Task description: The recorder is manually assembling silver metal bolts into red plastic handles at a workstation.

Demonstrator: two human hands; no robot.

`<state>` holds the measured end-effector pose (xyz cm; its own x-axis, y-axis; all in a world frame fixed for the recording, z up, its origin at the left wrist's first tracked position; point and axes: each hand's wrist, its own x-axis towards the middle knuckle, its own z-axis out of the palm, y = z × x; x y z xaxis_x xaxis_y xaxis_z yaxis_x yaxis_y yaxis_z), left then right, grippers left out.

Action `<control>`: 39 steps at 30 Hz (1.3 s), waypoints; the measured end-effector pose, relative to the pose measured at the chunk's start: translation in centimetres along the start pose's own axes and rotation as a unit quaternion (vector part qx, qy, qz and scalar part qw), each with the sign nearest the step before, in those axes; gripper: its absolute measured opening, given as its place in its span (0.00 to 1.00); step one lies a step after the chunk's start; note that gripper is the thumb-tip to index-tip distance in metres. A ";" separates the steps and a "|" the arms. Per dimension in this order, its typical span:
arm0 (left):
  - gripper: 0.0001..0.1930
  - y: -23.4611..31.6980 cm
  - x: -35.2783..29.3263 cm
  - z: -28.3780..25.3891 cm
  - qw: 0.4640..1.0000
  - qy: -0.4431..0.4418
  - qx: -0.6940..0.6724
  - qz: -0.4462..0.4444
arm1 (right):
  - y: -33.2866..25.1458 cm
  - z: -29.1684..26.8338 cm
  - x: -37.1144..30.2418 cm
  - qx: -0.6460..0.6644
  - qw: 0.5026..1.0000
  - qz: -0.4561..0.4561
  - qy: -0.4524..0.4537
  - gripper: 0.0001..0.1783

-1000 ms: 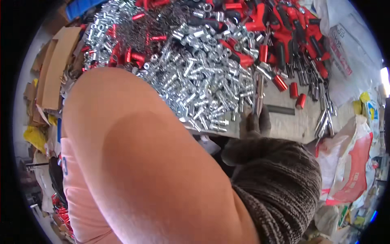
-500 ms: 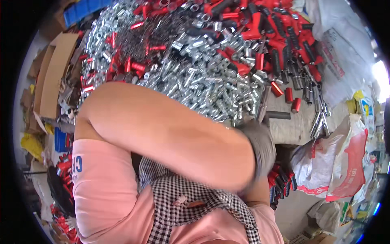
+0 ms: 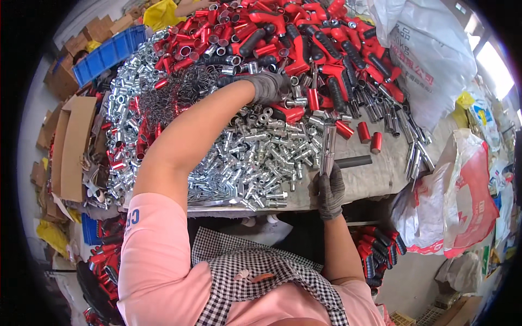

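Observation:
My left hand [image 3: 268,88], in a dark grey glove, reaches across the bench into the heap. Its fingers are curled among red-and-black pistol-shaped handles [image 3: 298,49] and silver sleeves; whatever they grip is hidden. At the bench's front edge my right hand [image 3: 330,194], gloved alike, is closed around the lower end of upright slim silver metal shafts [image 3: 328,146]. Just right of those shafts lies a dark grey tube [image 3: 353,161]. Between my arms spreads a pile of small silver fittings [image 3: 255,155].
Dark wire springs [image 3: 168,95] lie left of my left forearm. Loose red sleeves [image 3: 363,132] and more silver shafts [image 3: 416,146] rest on the right. A blue bin [image 3: 109,54] and a cardboard box [image 3: 79,149] stand left; a white-and-red sack [image 3: 457,201] is at right.
My left arm has swung away from my right hand, forward to the far heap. My right hand, hidden behind that forearm before, now shows with the silver shafts. The view has shifted.

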<state>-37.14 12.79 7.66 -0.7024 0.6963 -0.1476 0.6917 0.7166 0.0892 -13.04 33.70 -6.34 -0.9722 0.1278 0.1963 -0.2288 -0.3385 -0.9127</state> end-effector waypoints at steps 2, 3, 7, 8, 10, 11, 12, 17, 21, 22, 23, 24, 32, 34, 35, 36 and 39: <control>0.26 0.2 -2.2 -0.9 0.965 0.124 -0.228 -0.043 | 0.2 -0.2 0.0 0.015 1.000 -0.002 -0.004 0.27; 0.22 1.2 -4.0 -1.7 0.907 0.188 -0.372 -0.062 | 0.4 -0.2 -0.1 0.029 0.999 0.000 -0.014 0.27; 0.32 3.1 -9.4 -1.0 0.630 0.192 -0.745 0.103 | 0.0 -0.2 -0.5 0.055 0.998 0.025 -0.018 0.25; 0.32 4.0 -11.1 -0.6 0.629 0.178 -0.748 0.114 | -0.2 -0.5 -0.7 0.024 0.999 0.030 -0.020 0.25; 0.32 6.9 -15.0 -0.1 0.604 0.208 -0.764 0.087 | -1.4 -0.3 -1.5 -0.024 0.998 0.019 -0.050 0.25; 0.31 7.2 -16.6 0.6 0.580 0.206 -0.784 0.085 | -2.0 0.5 -2.3 0.005 0.998 0.026 -0.061 0.25; 0.31 7.6 -18.4 1.5 0.549 0.216 -0.804 0.072 | -2.8 1.4 -3.4 0.033 0.996 0.038 -0.075 0.24; 0.31 9.8 -24.4 4.4 0.409 0.218 -0.875 0.136 | -5.9 5.4 -8.7 0.070 0.969 0.126 -0.203 0.29; 0.30 10.9 -27.0 7.6 0.218 0.237 -0.931 0.175 | -6.0 7.7 -11.9 0.056 0.943 0.165 -0.284 0.31; 0.27 11.8 -27.8 7.6 0.183 0.241 -0.938 0.169 | -6.1 8.2 -12.3 0.045 0.934 0.171 -0.309 0.32; 0.25 11.6 -28.1 8.5 0.172 0.250 -0.939 0.161 | -6.3 8.8 -12.6 0.028 0.938 0.148 -0.314 0.31; 0.25 11.7 -28.7 9.2 0.171 0.257 -0.938 0.158 | -6.5 9.2 -12.9 0.026 0.934 0.157 -0.320 0.31; 0.24 12.8 -30.9 11.0 0.222 0.298 -0.915 0.155 | -5.8 11.0 -14.3 0.032 0.915 0.232 -0.328 0.32; 0.24 14.6 -30.9 10.9 0.293 0.332 -0.885 0.141 | -5.2 11.0 -14.3 0.026 0.905 0.238 -0.351 0.32; 0.24 14.9 -30.9 11.1 0.316 0.344 -0.872 0.145 | -5.1 11.3 -14.5 0.052 0.901 0.251 -0.350 0.32; 0.24 14.5 -31.1 11.6 0.362 0.370 -0.845 0.136 | -5.0 11.6 -14.8 0.079 0.895 0.264 -0.350 0.33; 0.27 13.8 -32.9 12.1 0.408 0.347 -0.841 0.077 | -5.4 12.2 -14.6 0.115 0.875 0.325 -0.339 0.32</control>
<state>-2.45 -0.70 1.79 -0.9546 0.1623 0.2497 0.0536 -0.7312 0.6800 1.78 22.31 0.06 -0.6892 -0.7178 -0.0985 0.4549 -0.3229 -0.8299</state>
